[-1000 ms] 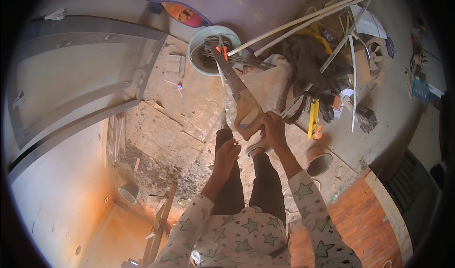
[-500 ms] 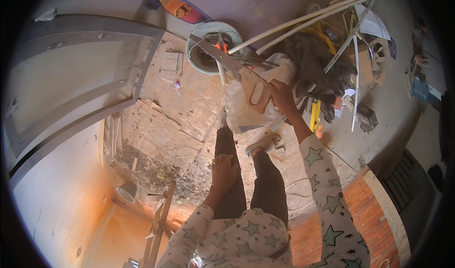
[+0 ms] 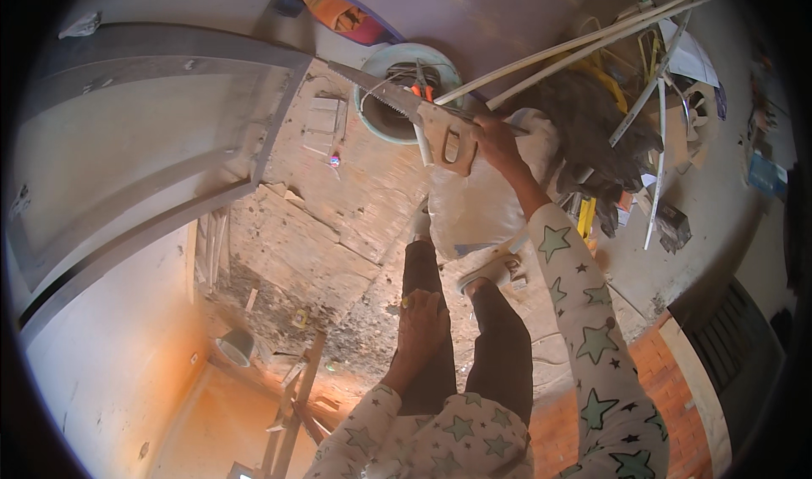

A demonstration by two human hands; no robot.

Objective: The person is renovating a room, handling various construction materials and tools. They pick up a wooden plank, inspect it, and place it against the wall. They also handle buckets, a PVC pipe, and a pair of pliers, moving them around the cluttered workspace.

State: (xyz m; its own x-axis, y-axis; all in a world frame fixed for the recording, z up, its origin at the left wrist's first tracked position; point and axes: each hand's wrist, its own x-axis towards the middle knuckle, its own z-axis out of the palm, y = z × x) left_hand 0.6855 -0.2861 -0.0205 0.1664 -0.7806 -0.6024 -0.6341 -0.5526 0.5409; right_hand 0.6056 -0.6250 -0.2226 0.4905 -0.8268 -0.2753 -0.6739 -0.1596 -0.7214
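My right hand point(image 3: 497, 142) is closed on the wooden handle of a handsaw point(image 3: 448, 140), out in front of me. Its toothed blade points left and away, passing over the rim of a pale round bucket point(image 3: 452, 67). Inside the bucket are orange-handled pliers point(image 3: 420, 90) and dark coiled material. Below and right of the saw stands a whitish, full sack point(image 3: 478, 204). My left hand point(image 3: 423, 322) lies over my left leg, fingers bent loosely, with no tool visible in it. A small yellowish spot shows on its fingers; I cannot tell what it is.
Long wooden strips point(image 3: 584, 43) slant over a heap of dark bags, papers and a yellow level-like bar point(image 3: 586, 217) at the right. A large grey-framed panel point(image 3: 152, 132) stands at the left. Debris litters the floor, near a small bucket point(image 3: 235, 346) and upright timber point(image 3: 296, 394).
The view has shifted, so most things sit farther right and lower. The saw has swung to a flatter angle, still in my right hand. My left hand stays on my leg.
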